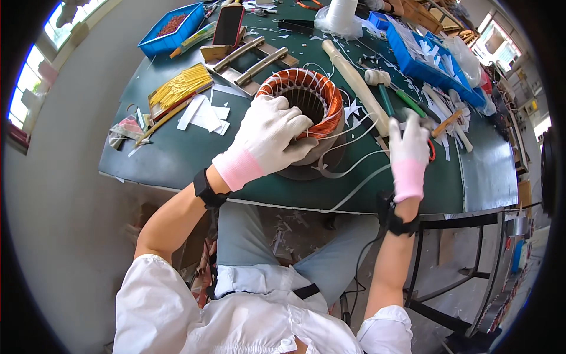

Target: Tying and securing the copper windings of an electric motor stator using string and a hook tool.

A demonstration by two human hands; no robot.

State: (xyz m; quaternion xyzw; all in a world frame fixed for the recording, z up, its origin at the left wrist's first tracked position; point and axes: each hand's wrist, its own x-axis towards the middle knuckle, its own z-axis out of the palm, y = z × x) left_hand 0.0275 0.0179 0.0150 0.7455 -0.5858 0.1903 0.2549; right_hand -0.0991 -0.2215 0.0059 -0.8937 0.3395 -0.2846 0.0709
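A motor stator (330,121) with orange-copper windings stands upright near the table's front edge, white lacing cord round its coil ring. My left hand (272,127), in a white glove with a pink cuff, grips the stator's near left rim, fingers bent over the windings. From the stator, a loose white cord (356,192) loops toward the right. My right hand (410,138), gloved alike, is raised to the right of the stator, its fingertips blurred; whether it holds anything is unclear. Beside it shows a red handle loop (432,150), partly hidden by the hand.
Behind the stator lie a long wooden stick (356,82), a white-headed mallet (378,78) and a green-handled tool (411,103). Yellow strips (181,87), white paper pieces (206,115) and a metal-rod stand (250,62) are left. Blue bins (171,40) (433,68) stand farther back.
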